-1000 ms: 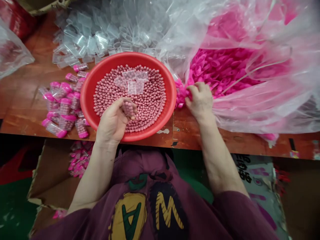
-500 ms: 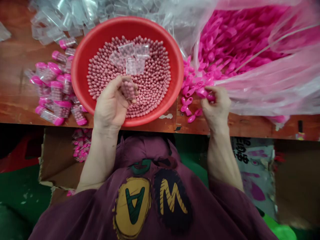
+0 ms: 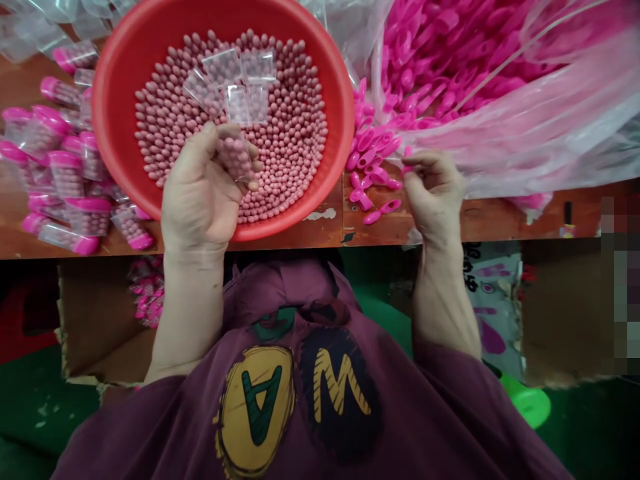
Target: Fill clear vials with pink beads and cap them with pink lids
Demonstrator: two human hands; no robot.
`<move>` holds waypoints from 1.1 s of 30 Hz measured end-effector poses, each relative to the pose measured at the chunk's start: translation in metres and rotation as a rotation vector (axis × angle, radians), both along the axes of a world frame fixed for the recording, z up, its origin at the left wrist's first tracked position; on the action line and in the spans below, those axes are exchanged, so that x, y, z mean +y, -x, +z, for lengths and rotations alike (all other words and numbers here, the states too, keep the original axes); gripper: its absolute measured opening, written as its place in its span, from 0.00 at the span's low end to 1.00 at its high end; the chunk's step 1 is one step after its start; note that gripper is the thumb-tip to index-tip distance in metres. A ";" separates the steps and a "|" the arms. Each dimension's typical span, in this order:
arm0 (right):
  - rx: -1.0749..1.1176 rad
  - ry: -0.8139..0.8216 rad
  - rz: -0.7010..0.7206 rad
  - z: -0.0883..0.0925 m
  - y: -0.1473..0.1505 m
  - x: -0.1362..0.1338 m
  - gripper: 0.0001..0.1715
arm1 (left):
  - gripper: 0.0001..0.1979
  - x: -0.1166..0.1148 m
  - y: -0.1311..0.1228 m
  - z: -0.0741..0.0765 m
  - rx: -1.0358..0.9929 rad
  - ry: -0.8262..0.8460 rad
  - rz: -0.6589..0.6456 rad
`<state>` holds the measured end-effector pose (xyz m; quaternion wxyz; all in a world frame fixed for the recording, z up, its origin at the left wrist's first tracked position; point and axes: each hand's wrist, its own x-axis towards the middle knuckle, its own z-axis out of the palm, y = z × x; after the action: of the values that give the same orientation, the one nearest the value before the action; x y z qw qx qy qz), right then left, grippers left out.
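My left hand (image 3: pixel 200 183) is closed around a small clear plastic container (image 3: pixel 235 156) full of pink beads, over the near part of a red bowl (image 3: pixel 117 100). Loose pink beads (image 3: pixel 290 137) fill the bowl's bottom, and several clear containers (image 3: pixel 250 70) lie on top of them. To the right, my right hand (image 3: pixel 435 190) pinches a bright pink plastic cap (image 3: pixel 407 162) between thumb and forefinger; its shape is partly hidden. Beside these fingers, loose pink caps (image 3: pixel 375 147) are heaped on the table, some of them joined together.
A translucent bag (image 3: pixel 500 157) of pink caps lies open at the right. Filled containers with pink caps (image 3: pixel 67 173) are piled left of the bowl, clear containers (image 3: pixel 35 33) behind. Below the table edge, a cardboard box (image 3: pixel 95 327) holds more filled ones (image 3: pixel 149 300).
My right hand has drawn slightly rightward from the heap with a cap in its fingertips. My left hand keeps the bead-filled container, now tilted a little differently. The whole view has shifted.
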<state>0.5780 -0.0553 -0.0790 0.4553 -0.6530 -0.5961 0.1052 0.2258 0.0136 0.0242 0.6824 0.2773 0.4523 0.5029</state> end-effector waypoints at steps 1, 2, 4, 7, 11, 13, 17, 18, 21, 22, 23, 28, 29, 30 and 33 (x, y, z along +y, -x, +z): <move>-0.008 -0.002 0.016 0.001 0.003 0.001 0.13 | 0.17 0.000 0.000 -0.003 0.004 -0.023 -0.006; -0.007 -0.003 0.034 0.002 0.007 0.001 0.12 | 0.17 0.000 0.001 -0.007 0.007 -0.047 -0.005; 0.012 0.009 0.061 0.002 0.015 0.001 0.13 | 0.18 0.002 0.001 -0.017 0.013 -0.098 -0.002; 0.005 0.009 0.034 -0.001 0.019 -0.004 0.13 | 0.24 0.006 0.002 -0.031 0.024 -0.164 -0.013; -0.089 -0.075 -0.023 -0.003 0.013 -0.014 0.14 | 0.28 0.009 0.002 -0.036 0.017 -0.168 -0.004; -0.205 -0.019 0.057 -0.002 0.015 -0.018 0.12 | 0.28 0.008 0.003 -0.034 0.002 -0.154 -0.012; -0.455 0.218 0.162 -0.003 0.032 -0.015 0.16 | 0.30 0.008 0.002 -0.033 -0.016 -0.154 -0.028; -0.472 0.241 0.158 -0.004 0.035 -0.012 0.16 | 0.30 0.008 0.002 -0.033 -0.010 -0.157 -0.022; -0.345 0.163 0.105 -0.004 0.032 0.001 0.13 | 0.31 0.009 -0.001 -0.034 0.019 -0.160 0.003; -0.226 0.114 0.056 -0.003 0.028 0.006 0.13 | 0.31 0.010 -0.002 -0.034 0.022 -0.161 0.012; -0.083 0.075 -0.003 -0.002 0.023 0.009 0.14 | 0.31 0.010 -0.003 -0.034 0.017 -0.162 0.020; 0.434 0.065 -0.162 0.000 0.006 0.010 0.24 | 0.31 0.008 -0.003 -0.031 -0.036 -0.147 0.032; 0.492 0.065 -0.182 -0.002 0.006 0.005 0.26 | 0.30 0.007 -0.003 -0.029 -0.044 -0.137 0.029; 0.561 0.057 -0.218 -0.005 0.006 -0.001 0.28 | 0.29 0.006 -0.002 -0.028 -0.050 -0.128 0.026; 0.722 0.014 -0.357 -0.015 0.006 -0.025 0.33 | 0.27 0.004 0.000 -0.025 -0.058 -0.119 -0.005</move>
<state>0.5715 -0.0804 -0.0944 0.6420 -0.6705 -0.2741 0.2511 0.2261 0.0180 -0.0008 0.6787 0.3040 0.4008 0.5351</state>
